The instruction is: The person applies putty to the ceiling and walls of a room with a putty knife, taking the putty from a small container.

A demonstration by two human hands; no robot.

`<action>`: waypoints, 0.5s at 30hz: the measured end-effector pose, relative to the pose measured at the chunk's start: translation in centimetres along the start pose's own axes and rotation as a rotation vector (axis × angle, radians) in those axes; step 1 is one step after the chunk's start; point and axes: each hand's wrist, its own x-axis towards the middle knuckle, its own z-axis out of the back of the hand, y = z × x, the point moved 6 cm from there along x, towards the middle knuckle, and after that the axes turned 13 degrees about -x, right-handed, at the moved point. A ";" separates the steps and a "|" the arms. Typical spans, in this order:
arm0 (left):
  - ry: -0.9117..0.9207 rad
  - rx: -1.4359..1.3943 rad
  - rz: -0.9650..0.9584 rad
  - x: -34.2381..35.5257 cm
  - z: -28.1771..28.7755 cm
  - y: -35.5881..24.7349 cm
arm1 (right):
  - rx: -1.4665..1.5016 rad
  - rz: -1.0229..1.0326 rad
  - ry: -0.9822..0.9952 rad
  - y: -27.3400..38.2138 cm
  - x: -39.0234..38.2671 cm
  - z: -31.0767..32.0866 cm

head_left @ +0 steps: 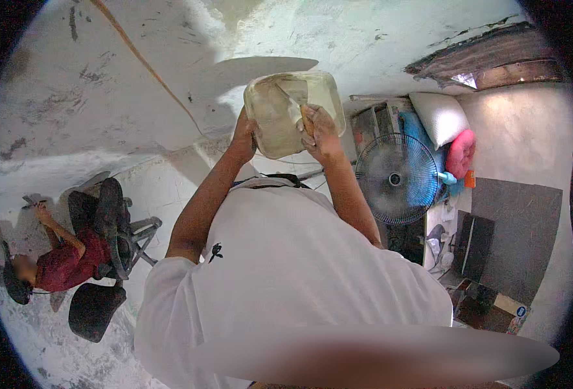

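A pale, rounded-square plastic tub (268, 133) is held up before me, its inside smeared with greyish paste. My left hand (245, 135) grips its left wall, fingers closed round the edge. In my right hand (324, 135) is a putty knife (308, 119), its wooden handle wrapped by my fingers. The knife's wide blade reaches up and left into the tub, against the paste. Some of the blade blends with the paste, so its edge is hard to make out.
A patchy white wall (170, 97) rises ahead. To the right stand a black fan (395, 179), a white pillow (438, 118) and a red cushion (461, 154). At the left, a person in a dark red shirt (72, 262) sits on a black chair (111, 220).
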 end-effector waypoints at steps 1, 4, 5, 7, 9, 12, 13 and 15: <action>0.002 0.001 0.002 0.1 -0.2 -0.1 | 0.002 0.001 -0.002 0.0 0.0 -0.1; -0.015 0.083 0.031 0.3 -0.6 -0.3 | -0.005 -0.024 -0.040 -0.2 -0.4 -0.1; -0.002 0.078 0.001 0.3 -0.5 -0.4 | 0.048 0.018 0.015 0.0 -0.8 -0.3; 0.019 0.075 -0.031 0.4 -0.4 -0.5 | 0.100 0.070 0.070 0.5 -1.5 -0.2; 0.001 -0.017 -0.002 0.3 0.0 -0.4 | 0.111 0.105 0.078 1.2 -2.3 0.2; -0.039 -0.080 0.010 0.7 1.0 -0.4 | 0.067 0.227 0.024 3.7 -3.7 0.5; -0.024 -0.039 0.012 0.8 1.0 -0.7 | 0.041 0.254 -0.066 5.6 -4.5 0.0; -0.016 -0.007 0.017 1.1 1.1 -1.0 | 0.019 0.410 -0.016 7.1 -3.7 0.3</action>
